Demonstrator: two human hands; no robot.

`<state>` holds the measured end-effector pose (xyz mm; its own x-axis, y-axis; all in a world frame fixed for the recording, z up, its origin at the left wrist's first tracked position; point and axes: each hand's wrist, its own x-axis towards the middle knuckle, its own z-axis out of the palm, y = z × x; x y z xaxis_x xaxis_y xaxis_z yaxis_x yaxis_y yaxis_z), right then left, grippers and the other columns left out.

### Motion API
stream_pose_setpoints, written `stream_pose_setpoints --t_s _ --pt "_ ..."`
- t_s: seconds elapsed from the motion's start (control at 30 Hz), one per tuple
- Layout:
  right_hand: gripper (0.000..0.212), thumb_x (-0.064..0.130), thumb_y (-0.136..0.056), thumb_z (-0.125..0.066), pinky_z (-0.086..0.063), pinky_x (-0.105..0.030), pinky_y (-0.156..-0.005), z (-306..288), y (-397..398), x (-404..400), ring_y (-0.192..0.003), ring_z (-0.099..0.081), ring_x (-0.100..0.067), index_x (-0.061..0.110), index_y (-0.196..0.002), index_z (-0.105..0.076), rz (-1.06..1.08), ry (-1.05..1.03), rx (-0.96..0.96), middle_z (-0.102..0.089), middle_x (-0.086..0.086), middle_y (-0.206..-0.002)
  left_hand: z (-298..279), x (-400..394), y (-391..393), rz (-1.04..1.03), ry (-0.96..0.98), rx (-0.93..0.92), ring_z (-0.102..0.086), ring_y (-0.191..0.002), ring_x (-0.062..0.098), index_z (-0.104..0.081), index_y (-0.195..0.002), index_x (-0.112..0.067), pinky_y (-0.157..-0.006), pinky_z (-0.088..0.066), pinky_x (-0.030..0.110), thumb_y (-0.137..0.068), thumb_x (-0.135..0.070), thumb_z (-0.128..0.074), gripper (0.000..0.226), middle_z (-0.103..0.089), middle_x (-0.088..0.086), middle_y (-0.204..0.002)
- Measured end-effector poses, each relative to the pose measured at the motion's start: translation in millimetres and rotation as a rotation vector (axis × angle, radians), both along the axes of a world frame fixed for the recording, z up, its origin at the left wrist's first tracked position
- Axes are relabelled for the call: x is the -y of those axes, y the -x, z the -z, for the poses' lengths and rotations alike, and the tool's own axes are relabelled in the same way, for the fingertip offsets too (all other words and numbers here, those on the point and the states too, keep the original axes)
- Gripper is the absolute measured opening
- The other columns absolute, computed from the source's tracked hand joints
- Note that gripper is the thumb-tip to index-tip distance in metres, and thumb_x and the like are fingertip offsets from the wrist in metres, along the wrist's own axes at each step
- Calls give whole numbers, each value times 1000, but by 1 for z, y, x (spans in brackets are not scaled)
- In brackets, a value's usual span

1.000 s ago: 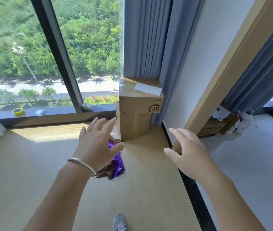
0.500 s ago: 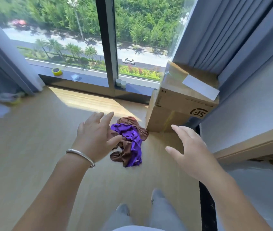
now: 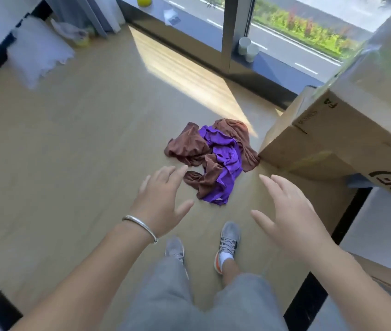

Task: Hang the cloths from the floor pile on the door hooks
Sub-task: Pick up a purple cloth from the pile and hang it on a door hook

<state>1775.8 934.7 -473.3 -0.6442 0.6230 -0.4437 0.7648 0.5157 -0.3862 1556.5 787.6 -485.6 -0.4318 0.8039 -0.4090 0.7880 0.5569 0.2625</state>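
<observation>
Both sets of fingers are spread and loose, grasping nothing. The left hand (image 3: 163, 201), palm down, hangs above the floor (image 3: 70, 144) with its fingertips just short of the near edge of the cloths (image 3: 213, 161); a silver bracelet (image 3: 139, 225) circles that wrist. The right hand (image 3: 290, 209) is held out the same way, a little nearer the person, fingers pointing toward the boxes (image 3: 333, 139).

The cloths lie in a crumpled heap on the wooden floor just ahead of the hands: a purple one (image 3: 225, 161) tangled through brown ones (image 3: 187, 144). The heap's right edge touches the bottom corner of the stacked cardboard boxes, and a strip of sunlight falls across the floor just behind it.

Below the hands, two grey trainers (image 3: 228, 242) stand on the floor, with grey trouser legs above them. Further off, the window (image 3: 285, 25) looks onto a road and greenery; two small white cups (image 3: 248, 48) sit on the sill by the frame, and a yellow tape roll (image 3: 143, 0) sits further left. A white pillow (image 3: 36, 51) lies by the curtain (image 3: 89, 13) at the far left.
</observation>
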Motion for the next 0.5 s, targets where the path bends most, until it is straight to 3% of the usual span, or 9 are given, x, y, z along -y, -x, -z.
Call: stream_pose_setpoints --t_s 0.2,0.5 --pt "73 43 -86 -63 -25 -43 -115 113 15 -32 -140 -27 -20 23 -148 -31 -208 31 93 -34 -2 -149 128 -8 -8 1 109 117 -32 -136 15 -25 -150 -24 -109 -26 32 -90 -44 -55 70 -35 -3 -148" --pt "74 39 -86 -63 -22 -47 -116 316 43 -35 -142 -22 -24 19 -149 -29 -391 8 185 -28 -8 -152 348 1 -4 64 197 211 -31 -138 18 -20 -152 -22 -109 -24 31 -92 -40 -54 71 -31 2 -152"
